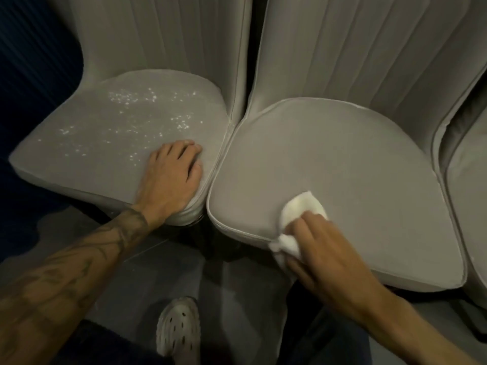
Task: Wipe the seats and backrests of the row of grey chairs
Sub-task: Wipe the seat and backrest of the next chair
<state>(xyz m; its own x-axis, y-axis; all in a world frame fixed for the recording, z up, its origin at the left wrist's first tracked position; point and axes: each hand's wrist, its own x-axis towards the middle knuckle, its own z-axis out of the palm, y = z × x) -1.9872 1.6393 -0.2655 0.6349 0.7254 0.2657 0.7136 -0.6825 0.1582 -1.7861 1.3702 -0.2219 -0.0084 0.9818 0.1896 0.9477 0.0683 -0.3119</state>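
In the head view, the row of grey chairs is running left to right, which is its long axis. The seats are facing near and the pleated backrests are rising on the far side. The left hand is lying flat with straight fingers on the near right corner of the left seat, bracing and gripping nothing. The right hand is curling over a bunched white cloth and pressing it onto the near left part of the middle seat. A tail of the cloth is poking out on the thumb side, and the wad is stretching from near left to far right.

White specks, probably spray, are sitting on the left seat. The bracing palm is likely smearing them, or they may be drying into marks if left unwiped. The small wad is covering little surface, so strips along the piping and the gap between seats are probably going unwiped. The loose tail may be snagging there. A third seat is showing at the right edge.
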